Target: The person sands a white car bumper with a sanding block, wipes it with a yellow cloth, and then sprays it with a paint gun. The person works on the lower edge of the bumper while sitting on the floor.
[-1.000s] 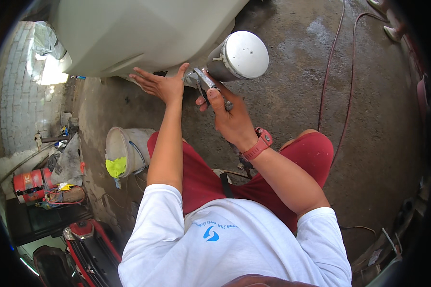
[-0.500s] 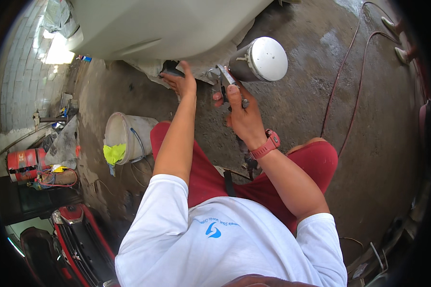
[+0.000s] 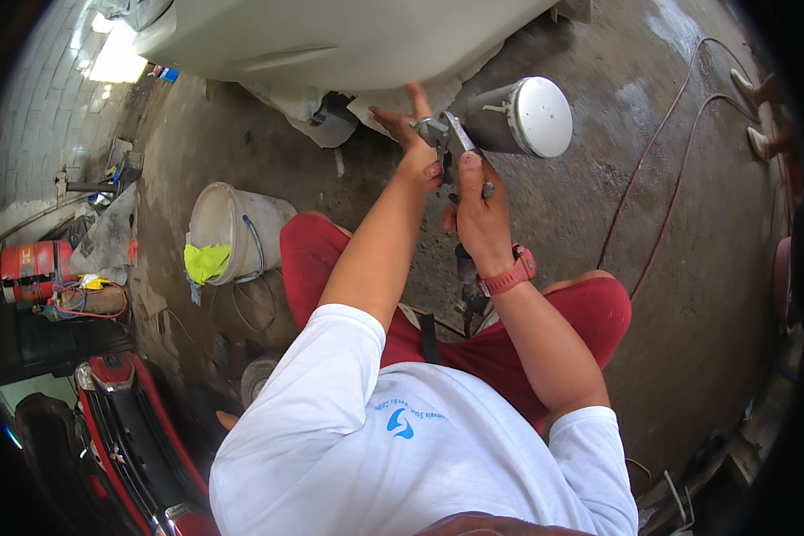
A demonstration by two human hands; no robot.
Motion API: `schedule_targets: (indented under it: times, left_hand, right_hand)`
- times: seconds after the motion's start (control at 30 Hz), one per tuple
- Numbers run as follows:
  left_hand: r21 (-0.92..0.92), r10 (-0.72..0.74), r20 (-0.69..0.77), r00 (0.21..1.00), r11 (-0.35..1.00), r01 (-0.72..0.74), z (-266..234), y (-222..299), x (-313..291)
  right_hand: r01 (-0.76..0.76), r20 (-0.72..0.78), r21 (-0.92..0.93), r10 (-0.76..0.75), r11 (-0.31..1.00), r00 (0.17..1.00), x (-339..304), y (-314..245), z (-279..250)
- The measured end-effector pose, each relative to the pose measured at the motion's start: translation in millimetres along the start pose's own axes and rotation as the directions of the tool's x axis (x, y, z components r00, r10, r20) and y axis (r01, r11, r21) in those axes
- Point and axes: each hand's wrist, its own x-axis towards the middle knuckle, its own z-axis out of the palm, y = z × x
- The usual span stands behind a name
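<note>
Head view: right grip (image 3: pixel 484 213) wraps the spray gun (image 3: pixel 458 132). Left grip (image 3: pixel 414 154) spreads open, empty, just left of the gun.

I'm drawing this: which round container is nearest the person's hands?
The grey cylindrical cup with the flat white end, just beyond the right hand. The pale plastic bucket with lime-green cloth and the red cylindrical container are both farther left.

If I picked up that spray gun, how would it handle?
The spray gun would probably feel lopsided, since its wide cup dwarfs the rest. It seems stiff, looking metallic, and might roll: the cup is round.
</note>
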Motion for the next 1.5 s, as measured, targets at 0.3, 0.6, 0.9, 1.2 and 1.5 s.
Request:
schedule_targets:
  times: [0.3, 0.6, 0.9, 1.2, 1.5]
  left_hand:
    - [0.391, 0.117, -0.076, 0.990, 0.917, -0.078, -103.4, 0.3, 67.9]
    - [-0.403, 0.190, -0.047, 0.981, 0.895, -0.192, -108.9, 50.0, 67.0]
    - [-0.556, 0.215, -0.182, 0.959, 0.783, -0.281, -121.7, 108.7, 92.9]
    - [-0.448, 0.496, -0.143, 0.856, 0.739, -0.503, -196.8, 124.0, 203.1]
    - [-0.123, 0.744, 0.035, 0.667, 0.665, -0.736, -175.3, 122.1, 100.4]
  right_hand:
    - [-0.013, -0.021, 0.000, 0.013, 1.000, 1.000, 1.9, -7.0, 9.9]
    - [0.033, -0.015, -0.028, -0.034, 0.999, 0.999, 1.8, -18.6, 13.6]
    - [0.108, 0.060, -0.031, -0.106, 0.994, 0.993, -6.4, -36.7, 30.6]
    - [0.171, 0.145, -0.042, -0.163, 0.984, 0.976, -18.7, -52.1, 41.2]
    - [0.175, 0.189, -0.063, -0.161, 0.982, 0.969, -17.7, -49.6, 49.6]
